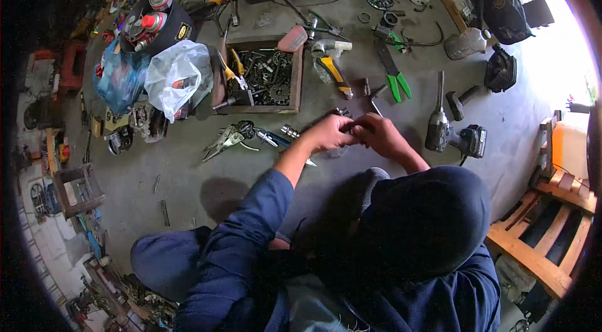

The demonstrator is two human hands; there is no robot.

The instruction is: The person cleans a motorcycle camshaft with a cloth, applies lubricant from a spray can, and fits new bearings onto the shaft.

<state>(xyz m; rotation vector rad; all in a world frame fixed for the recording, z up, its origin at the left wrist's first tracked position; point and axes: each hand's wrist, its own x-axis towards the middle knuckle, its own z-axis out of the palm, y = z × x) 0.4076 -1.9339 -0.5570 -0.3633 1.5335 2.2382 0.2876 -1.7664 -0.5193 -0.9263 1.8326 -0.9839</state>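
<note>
My left hand [326, 133] and my right hand [380, 133] meet above the grey floor, with fingertips pinched together. Between them is something small and dark, mostly hidden by the fingers, so its kind cannot be made out. Left of my left hand lie locking pliers [227, 142], a blue-handled tool [271, 138] and a shiny metal socket [289, 131]. A metal rod-like tool [375, 105] rests just beyond my right hand. Farther off are a yellow-and-black handled tool [335, 73] and a green-handled cutting tool [396, 81].
A wooden box [293, 108] of bolts and small parts stands ahead-left, beside a white plastic bag [177, 80] and a black tub [182, 24] with cans. On the right lie a cordless impact wrench [438, 131] and a hammer [459, 105]. A wooden slatted pallet [533, 263] edges the lower right.
</note>
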